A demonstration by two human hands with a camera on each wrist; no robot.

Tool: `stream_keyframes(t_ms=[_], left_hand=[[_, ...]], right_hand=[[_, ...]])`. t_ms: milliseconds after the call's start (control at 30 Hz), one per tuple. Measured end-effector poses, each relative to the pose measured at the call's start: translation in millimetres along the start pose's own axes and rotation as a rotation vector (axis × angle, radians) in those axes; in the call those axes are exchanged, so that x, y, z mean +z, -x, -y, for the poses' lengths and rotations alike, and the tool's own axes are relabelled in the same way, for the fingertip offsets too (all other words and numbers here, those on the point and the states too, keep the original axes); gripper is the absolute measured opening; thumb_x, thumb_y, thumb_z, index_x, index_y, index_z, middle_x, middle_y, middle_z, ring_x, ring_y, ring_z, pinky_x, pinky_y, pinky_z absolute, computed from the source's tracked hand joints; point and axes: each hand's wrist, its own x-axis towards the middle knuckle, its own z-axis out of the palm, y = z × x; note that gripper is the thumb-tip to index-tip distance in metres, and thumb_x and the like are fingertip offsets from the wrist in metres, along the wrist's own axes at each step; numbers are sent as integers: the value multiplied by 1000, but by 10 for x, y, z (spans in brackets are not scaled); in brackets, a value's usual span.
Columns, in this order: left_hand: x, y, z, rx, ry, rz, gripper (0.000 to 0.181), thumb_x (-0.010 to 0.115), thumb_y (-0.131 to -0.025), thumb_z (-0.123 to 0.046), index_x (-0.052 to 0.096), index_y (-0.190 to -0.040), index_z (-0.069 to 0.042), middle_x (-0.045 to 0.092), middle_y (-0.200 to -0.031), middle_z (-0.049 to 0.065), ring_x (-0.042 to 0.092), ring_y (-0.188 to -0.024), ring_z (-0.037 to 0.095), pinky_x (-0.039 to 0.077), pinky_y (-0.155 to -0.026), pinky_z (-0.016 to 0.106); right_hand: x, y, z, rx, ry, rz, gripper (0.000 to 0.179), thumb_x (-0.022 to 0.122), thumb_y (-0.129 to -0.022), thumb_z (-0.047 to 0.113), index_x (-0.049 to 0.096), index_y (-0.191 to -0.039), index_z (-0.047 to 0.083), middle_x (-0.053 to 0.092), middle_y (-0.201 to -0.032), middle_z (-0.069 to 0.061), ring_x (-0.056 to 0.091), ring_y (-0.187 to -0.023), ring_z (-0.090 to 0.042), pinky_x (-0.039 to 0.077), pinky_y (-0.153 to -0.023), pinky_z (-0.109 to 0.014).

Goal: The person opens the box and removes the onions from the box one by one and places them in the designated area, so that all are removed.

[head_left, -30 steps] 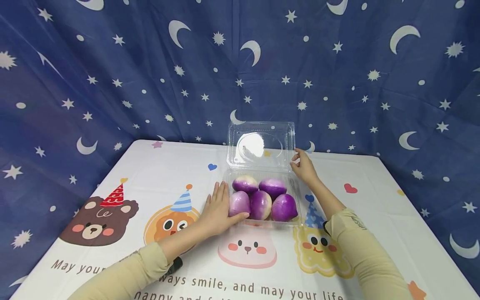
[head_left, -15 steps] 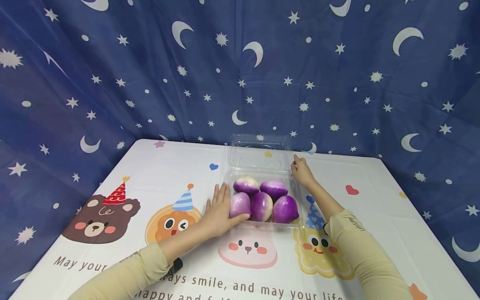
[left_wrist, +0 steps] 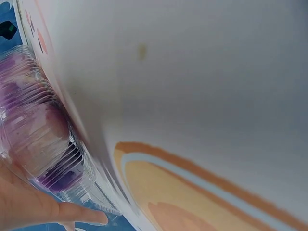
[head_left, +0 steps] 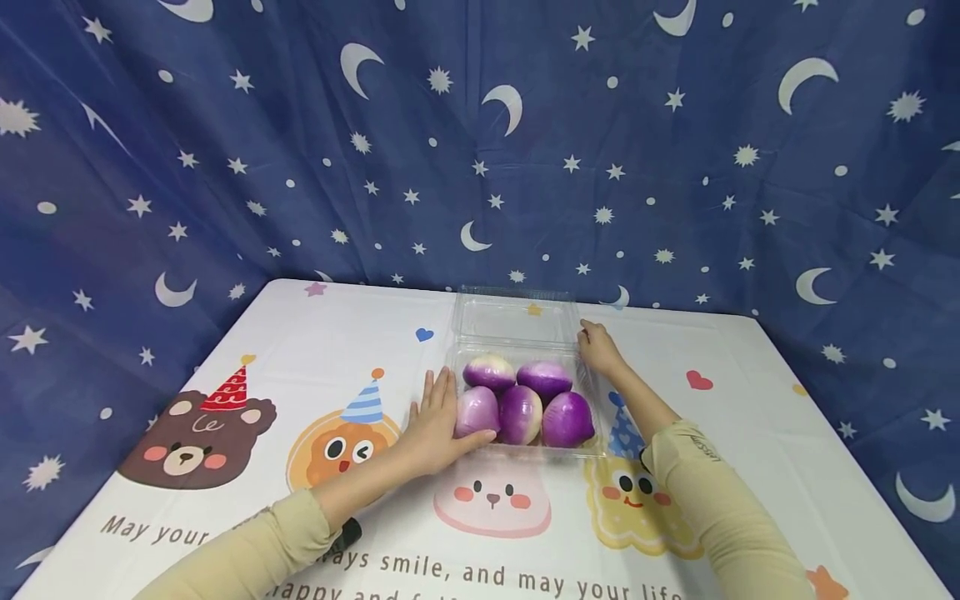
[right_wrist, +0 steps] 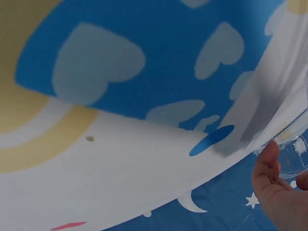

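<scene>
A clear plastic clamshell box [head_left: 517, 451] sits on the table, with several glossy purple-and-white rounded vegetables [head_left: 521, 415] inside. Its hinged lid [head_left: 517, 317] is folded back toward the curtain. My left hand [head_left: 435, 433] rests along the box's left side, fingers straight and spread, thumb lying over the front left corner. The left wrist view shows the ribbed side wall beside this hand [left_wrist: 33, 207]. At the lid's right edge, my right hand [head_left: 600, 348] has curled fingers and pinches the plastic. The right wrist view shows these fingertips [right_wrist: 270, 150] right at the clear edge.
A white tablecloth [head_left: 225, 325] printed with cartoon faces, hearts and lettering covers the table. Behind it hangs a dark blue curtain [head_left: 420, 108] with moons and stars, close to the lid's far edge.
The lid has swung backward and down from a near-upright position. My right hand has moved slightly lower and toward me with it. The left hand stays in place on the box.
</scene>
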Motion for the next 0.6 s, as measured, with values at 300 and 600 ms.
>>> stream_keyframes(t_ms=[300,600], left_hand=[[-18,14,-14,0,0,0,110,62,-81,-60,7,-148,7,1,-157,22,-7,-145,39,10,-111,65],[-31,11,-8,16,-17,-16,110,63,-80,-59,9,-148,8,4,-157,23,-2,-145,41,11,-114,61]], right_hand=[[-408,347,819,67,5,4,52,44,-97,25,38,-137,-8,52,-113,-29,56,-96,-36,48,-82,-43],[-799,814,1825,13,142,-93,44,49,-93,6,41,-133,-8,48,-121,-33,49,-111,-49,42,-92,-57]])
